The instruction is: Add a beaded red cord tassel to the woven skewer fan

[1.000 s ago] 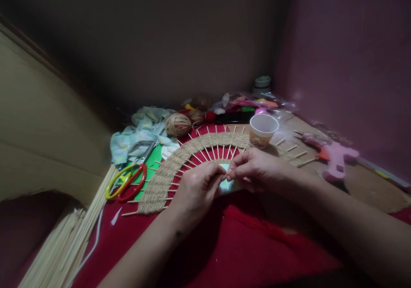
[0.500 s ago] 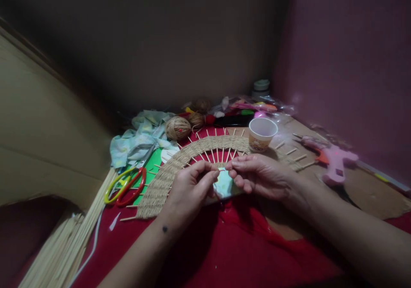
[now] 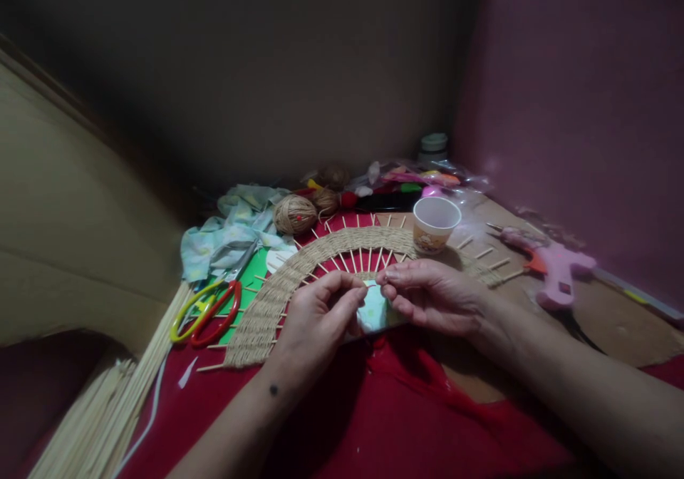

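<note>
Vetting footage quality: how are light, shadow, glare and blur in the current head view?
Head view: dim, back wall nearly black; head view: dark shadow on the red cloth beside the left hand; head view: faint glints on clear plastic at the back; head view: soft detail at the fingers, anything pinched is unclear.

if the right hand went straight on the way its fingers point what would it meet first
Probably the fingertips of the left hand, facing it across a small gap; depth, and anything tiny in between, is hard to make out.
</note>
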A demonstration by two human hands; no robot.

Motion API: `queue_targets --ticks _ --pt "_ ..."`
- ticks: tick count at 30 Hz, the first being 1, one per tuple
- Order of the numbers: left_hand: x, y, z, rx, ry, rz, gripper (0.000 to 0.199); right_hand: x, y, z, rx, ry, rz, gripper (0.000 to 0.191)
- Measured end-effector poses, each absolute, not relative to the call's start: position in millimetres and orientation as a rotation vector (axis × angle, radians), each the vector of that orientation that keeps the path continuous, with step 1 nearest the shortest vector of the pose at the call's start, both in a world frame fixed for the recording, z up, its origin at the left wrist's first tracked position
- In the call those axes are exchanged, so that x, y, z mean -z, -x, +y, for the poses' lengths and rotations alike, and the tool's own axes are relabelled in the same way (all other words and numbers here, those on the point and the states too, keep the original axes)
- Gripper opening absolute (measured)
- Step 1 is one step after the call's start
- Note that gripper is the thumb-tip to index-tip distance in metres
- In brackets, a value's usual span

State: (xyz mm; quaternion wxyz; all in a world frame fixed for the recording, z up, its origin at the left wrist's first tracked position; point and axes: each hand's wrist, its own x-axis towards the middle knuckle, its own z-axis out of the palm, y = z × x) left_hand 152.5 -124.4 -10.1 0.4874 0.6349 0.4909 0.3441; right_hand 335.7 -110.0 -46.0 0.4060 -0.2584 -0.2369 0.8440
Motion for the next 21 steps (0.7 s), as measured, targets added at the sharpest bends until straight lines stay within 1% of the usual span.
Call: queue_targets --ticks 5,10,13,16,21 --pt "7.0 -153.8 -125.1 -0.859 -1.466 1.200 0.015 48.1 -335.4 -109.2 -2.109 0.657 -0.582 0.012" --pt "7.7 -154.7 -127.0 -0.875 -1.399 1.183 0.016 47.7 -334.2 -108.3 -2.114 0.627 -0.613 0.006" --pt "10.1 -154.7 -127.6 -0.855 -1.357 1.156 0.017 46.1 -333.6 -108.1 -2.098 0.622 -0.635 0.006" --pt "11.3 -155.1 -127.7 -0.848 -1.321 1.137 0.018 45.5 -332.9 -108.3 -2.082 0.604 -0.642 0.011" --pt "9.1 -156.3 -128.1 -0.875 -1.261 1.115 0.016 45.4 -332.5 -109.9 -2.071 0.596 -0.677 0.024"
